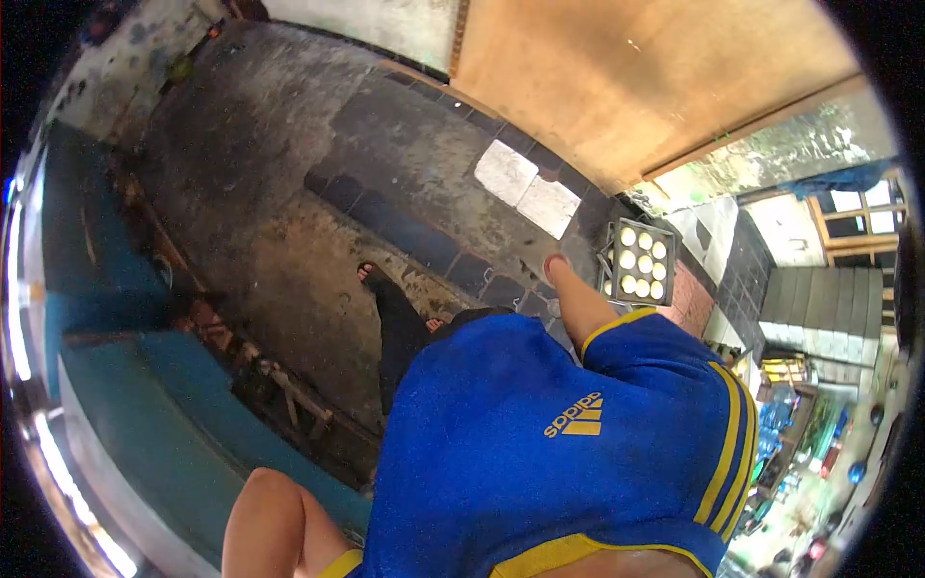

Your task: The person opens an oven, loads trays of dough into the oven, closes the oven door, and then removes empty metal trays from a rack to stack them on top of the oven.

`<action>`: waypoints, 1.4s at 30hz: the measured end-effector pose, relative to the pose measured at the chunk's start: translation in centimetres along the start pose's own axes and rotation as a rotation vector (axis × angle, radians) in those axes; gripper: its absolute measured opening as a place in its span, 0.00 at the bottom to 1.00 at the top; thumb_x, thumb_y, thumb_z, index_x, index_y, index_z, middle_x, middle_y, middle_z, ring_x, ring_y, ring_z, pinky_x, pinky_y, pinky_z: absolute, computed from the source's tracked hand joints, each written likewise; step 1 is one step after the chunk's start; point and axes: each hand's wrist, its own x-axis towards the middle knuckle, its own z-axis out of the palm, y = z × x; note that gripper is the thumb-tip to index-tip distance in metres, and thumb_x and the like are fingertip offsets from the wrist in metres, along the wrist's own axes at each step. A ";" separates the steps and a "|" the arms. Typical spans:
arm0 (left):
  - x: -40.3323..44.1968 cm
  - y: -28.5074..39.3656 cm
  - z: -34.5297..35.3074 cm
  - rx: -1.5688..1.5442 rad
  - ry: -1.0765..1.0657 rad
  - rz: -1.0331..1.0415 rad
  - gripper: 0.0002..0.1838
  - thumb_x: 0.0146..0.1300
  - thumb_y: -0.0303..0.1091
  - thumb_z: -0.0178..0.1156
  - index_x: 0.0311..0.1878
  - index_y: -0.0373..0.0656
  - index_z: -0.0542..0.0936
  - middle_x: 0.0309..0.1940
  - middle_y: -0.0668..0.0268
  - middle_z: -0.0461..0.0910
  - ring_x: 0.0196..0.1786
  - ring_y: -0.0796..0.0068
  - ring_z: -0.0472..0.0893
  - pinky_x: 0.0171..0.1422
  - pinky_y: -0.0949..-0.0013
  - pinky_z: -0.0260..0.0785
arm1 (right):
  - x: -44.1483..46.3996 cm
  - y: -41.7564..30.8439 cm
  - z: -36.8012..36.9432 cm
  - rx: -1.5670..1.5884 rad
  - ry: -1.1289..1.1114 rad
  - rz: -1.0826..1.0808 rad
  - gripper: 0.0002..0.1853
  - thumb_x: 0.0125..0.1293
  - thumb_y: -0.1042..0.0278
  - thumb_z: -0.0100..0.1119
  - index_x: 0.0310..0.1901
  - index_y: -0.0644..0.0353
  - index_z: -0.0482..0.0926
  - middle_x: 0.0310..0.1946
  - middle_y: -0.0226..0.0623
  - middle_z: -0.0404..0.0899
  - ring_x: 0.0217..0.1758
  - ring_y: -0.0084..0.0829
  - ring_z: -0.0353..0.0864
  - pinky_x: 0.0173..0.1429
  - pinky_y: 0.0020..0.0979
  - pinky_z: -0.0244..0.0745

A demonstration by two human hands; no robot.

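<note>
My right arm reaches down from a blue sleeve with yellow trim, and my right hand (553, 264) shows small at its end; its fingers are not clear. Just to the right of it lies a dark square tray (669, 246) with several round, pale pieces (644, 262) set in rows. A gap shows between hand and tray, and I cannot make out anything held. Of my left arm (265, 515) only the bent elbow appears at the lower left; my left hand is out of view. My blue shirt (511, 414) fills the lower middle.
Below are my dark trousers (395, 318) and feet on a worn concrete floor (270, 173). White tiles (528, 188) are set in it. A wooden panel (617, 77) stands at the top, a teal surface (164, 424) at the left, and blue bottles (774, 414) at the right.
</note>
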 end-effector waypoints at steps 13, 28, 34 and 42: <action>2.4 -23.1 4.0 -0.295 0.012 0.151 0.25 0.80 0.36 0.68 0.74 0.37 0.83 0.66 0.55 0.86 0.68 0.56 0.84 0.77 0.53 0.75 | 9.1 -16.6 1.9 0.200 0.018 -0.057 0.35 0.83 0.36 0.66 0.73 0.61 0.87 0.51 0.43 0.94 0.51 0.34 0.92 0.52 0.43 0.87; 0.3 -44.1 9.9 -0.391 0.034 0.172 0.28 0.77 0.35 0.73 0.76 0.36 0.83 0.68 0.52 0.88 0.70 0.52 0.86 0.80 0.52 0.76 | 13.3 -16.2 6.8 0.483 0.079 0.191 0.22 0.84 0.41 0.66 0.55 0.54 0.88 0.38 0.34 0.86 0.36 0.34 0.85 0.41 0.42 0.83; -1.9 -54.6 15.0 -0.198 0.008 0.088 0.30 0.75 0.34 0.75 0.77 0.36 0.83 0.69 0.51 0.89 0.71 0.50 0.87 0.81 0.51 0.77 | 14.8 -15.3 8.0 0.239 0.058 0.433 0.25 0.83 0.41 0.67 0.56 0.58 0.93 0.39 0.43 0.91 0.32 0.40 0.88 0.36 0.48 0.81; -19.0 -70.8 25.6 0.622 -0.287 -0.913 0.32 0.73 0.33 0.78 0.77 0.35 0.83 0.70 0.49 0.90 0.72 0.48 0.87 0.82 0.50 0.77 | 34.0 -31.7 0.0 -0.133 -0.188 0.226 0.35 0.82 0.37 0.63 0.71 0.63 0.89 0.51 0.44 0.95 0.45 0.45 0.93 0.54 0.51 0.86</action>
